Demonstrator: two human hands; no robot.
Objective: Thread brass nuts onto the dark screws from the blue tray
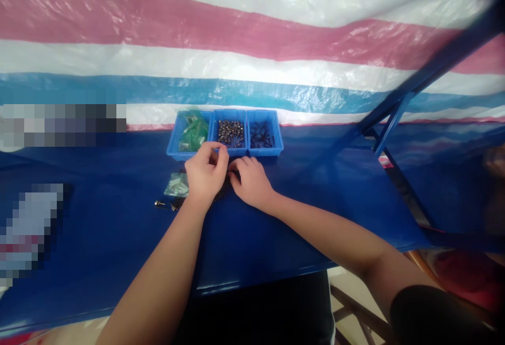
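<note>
My left hand (205, 175) is closed in a pinch just in front of the middle blue bin (232, 151). Whatever its thumb and forefinger hold is too small to make out. Close to its right, my right hand (251, 181) has curled fingers near the table, by small dark pieces partly hidden between the hands. Short metal fasteners (231, 132) lie in the middle bin, and dark screws (262, 135) in the right bin (266, 152). Beside my left wrist are a clear bag (177, 185) of pale parts and a few loose screws (160, 204).
The left blue bin (170, 148) holds a green plastic bag (193, 132). A striped plastic sheet (252, 34) hangs behind the blue table (307, 229). A blue metal frame (389, 116) stands at the right. Blurred-out items (35, 224) are at the left.
</note>
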